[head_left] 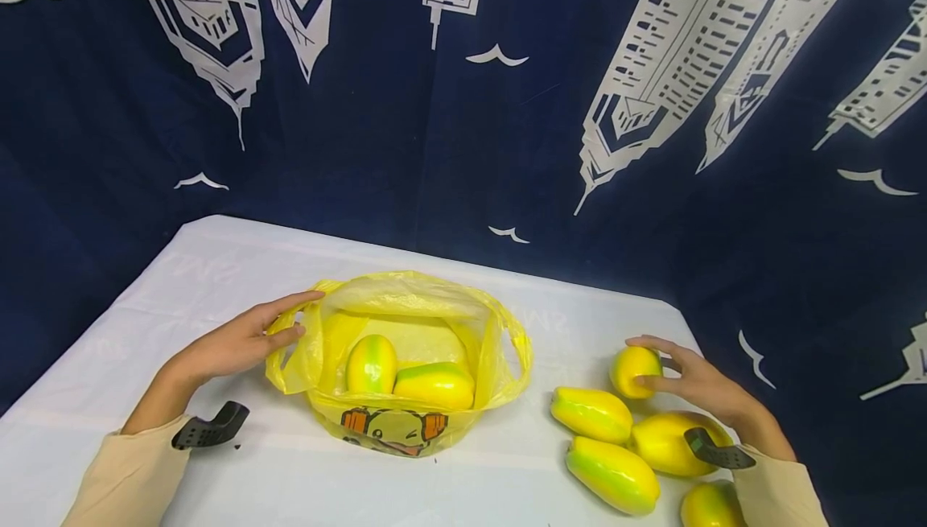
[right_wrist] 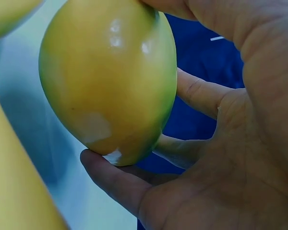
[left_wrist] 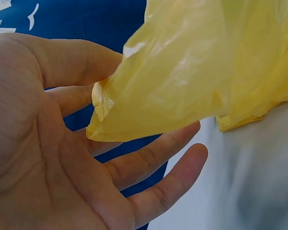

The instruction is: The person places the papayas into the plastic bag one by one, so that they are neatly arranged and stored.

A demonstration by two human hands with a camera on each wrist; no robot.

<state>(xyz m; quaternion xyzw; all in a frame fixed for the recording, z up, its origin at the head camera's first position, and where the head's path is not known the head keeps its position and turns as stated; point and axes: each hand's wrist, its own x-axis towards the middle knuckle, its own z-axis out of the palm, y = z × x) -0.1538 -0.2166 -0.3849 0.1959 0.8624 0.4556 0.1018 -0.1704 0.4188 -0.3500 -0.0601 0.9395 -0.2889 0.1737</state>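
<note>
A yellow plastic bag (head_left: 398, 422) with a cartoon face stands on the table, its mouth spread wide. Inside it lie two yellow-green papayas, one upright papaya (head_left: 371, 366) and one lying papaya (head_left: 434, 386). My left hand (head_left: 235, 342) pinches the bag's left handle between thumb and fingers; in the left wrist view the thin film (left_wrist: 177, 76) hangs between them, the lower fingers extended. Off to the right, my right hand (head_left: 698, 386) grips a glossy papaya (right_wrist: 110, 81), fingers and thumb around its sides. Pale worn patches show near its end.
By the right hand, several more papayas lie close together, including a front papaya (head_left: 613, 475), a papaya behind it (head_left: 592, 414) and a larger papaya (head_left: 673, 442) partly under the right wrist. A white-covered table (head_left: 507, 479) meets a dark blue patterned curtain (head_left: 434, 149).
</note>
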